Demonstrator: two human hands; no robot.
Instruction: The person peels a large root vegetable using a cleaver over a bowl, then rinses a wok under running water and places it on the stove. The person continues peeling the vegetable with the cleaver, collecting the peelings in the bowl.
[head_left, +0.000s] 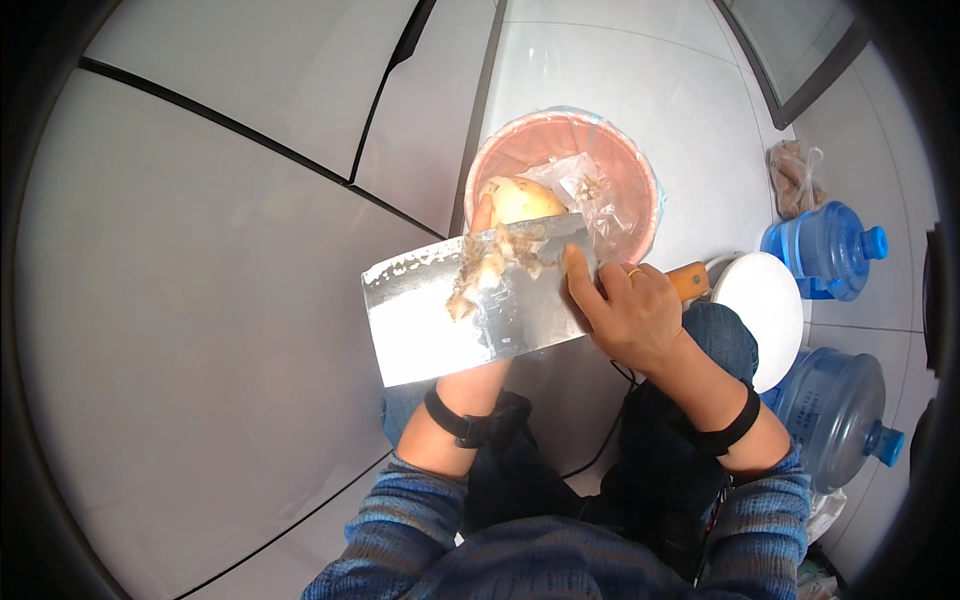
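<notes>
My right hand grips a cleaver by its wooden handle, with a finger laid along the broad steel blade. Brown peelings cling to the blade's upper face. Behind the blade, my left hand holds a pale yellow, partly peeled root vegetable or tuber; only a finger of that hand shows, the rest is hidden by the blade. Both stand over a pink bin lined with a clear plastic bag, which holds crumpled plastic and scraps of peel.
Large blue water bottles lie at the right by the wall, near a tied plastic bag with brownish contents. A round white lid or board is beside my right knee. Grey cabinet doors stand close on the left.
</notes>
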